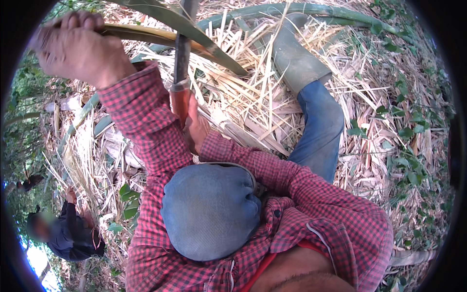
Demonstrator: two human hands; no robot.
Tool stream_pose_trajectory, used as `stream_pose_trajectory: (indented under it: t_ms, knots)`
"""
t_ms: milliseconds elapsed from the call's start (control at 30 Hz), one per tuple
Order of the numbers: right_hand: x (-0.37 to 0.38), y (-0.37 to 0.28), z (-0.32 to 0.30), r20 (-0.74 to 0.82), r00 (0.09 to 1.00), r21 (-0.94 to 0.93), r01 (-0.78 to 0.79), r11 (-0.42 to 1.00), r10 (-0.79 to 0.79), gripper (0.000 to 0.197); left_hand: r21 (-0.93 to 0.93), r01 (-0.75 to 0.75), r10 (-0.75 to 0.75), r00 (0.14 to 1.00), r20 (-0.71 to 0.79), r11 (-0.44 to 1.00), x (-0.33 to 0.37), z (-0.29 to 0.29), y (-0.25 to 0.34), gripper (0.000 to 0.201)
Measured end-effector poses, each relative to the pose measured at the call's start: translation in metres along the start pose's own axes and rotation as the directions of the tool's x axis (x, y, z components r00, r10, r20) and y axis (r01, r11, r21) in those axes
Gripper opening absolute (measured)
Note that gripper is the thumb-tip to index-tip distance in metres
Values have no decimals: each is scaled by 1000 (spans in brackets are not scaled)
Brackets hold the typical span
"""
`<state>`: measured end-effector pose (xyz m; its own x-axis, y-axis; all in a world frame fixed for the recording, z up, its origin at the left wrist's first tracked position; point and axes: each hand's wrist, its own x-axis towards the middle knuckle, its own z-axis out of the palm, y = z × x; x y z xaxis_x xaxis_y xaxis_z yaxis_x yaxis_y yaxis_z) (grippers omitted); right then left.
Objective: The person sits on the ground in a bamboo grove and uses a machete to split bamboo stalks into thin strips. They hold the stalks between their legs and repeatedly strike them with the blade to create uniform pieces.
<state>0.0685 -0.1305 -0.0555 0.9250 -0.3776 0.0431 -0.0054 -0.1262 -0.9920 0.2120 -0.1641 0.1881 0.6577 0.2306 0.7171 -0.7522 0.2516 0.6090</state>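
My left hand [80, 53], slightly blurred, is closed around the end of a long green-and-brown plant stalk strip [138, 32] at the upper left. The strip runs rightward to the blade of a long knife [181, 61], which points away from me. Low on the knife, my right hand [198, 129] wraps the reddish-brown handle; my left sleeve partly hides the grip. A broad green stalk piece [194, 31] slants across the upper blade. Whether the two pieces are joined cannot be made out.
My bent denim knee [211, 214] rises close below my hands. My other leg [318, 121] stretches rightward, ending in a muddy boot [296, 61]. Pale split strips [243, 97] litter the ground. A thick green stalk [335, 9] lies beyond. Another person [73, 233] in dark clothes is at the lower left.
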Motion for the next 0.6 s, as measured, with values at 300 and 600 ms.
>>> stream_pose_trajectory:
  t_ms: [300,600]
  knots:
    - [3,-55,-91,27,1000,128,-6,992,2,54,-114,88,-90,996,-10,990,29,-15,-34,25]
    - [34,-71,-169,183,980,-397,6,918,73,37,-193,-49,59,997,45,980,-5,28,-3,30]
